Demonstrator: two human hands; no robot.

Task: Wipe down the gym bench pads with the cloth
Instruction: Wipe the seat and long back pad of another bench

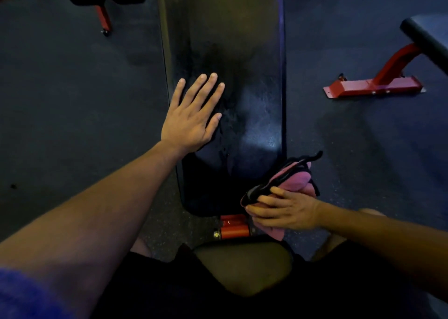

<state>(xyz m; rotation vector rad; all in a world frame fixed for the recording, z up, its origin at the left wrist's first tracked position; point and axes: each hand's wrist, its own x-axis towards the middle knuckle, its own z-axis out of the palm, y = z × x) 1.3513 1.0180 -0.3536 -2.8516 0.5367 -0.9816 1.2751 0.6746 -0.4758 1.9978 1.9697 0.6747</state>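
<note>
One bunched pink cloth [294, 180], black-edged, beside the glossy black bench pad [244, 95].

No text, label, brand, number or sign can be read in the head view. Nothing is printed on the black bench pad [254, 88], and no tag is seen on the pink and black cloth [291, 180]. The red frame part [234, 226] below the pad carries no lettering that can be made out, and the same is true for the red base [373, 87] of the bench at the right. The picture is dim and somewhat blurred, so small marks, if any, cannot be told.
</note>
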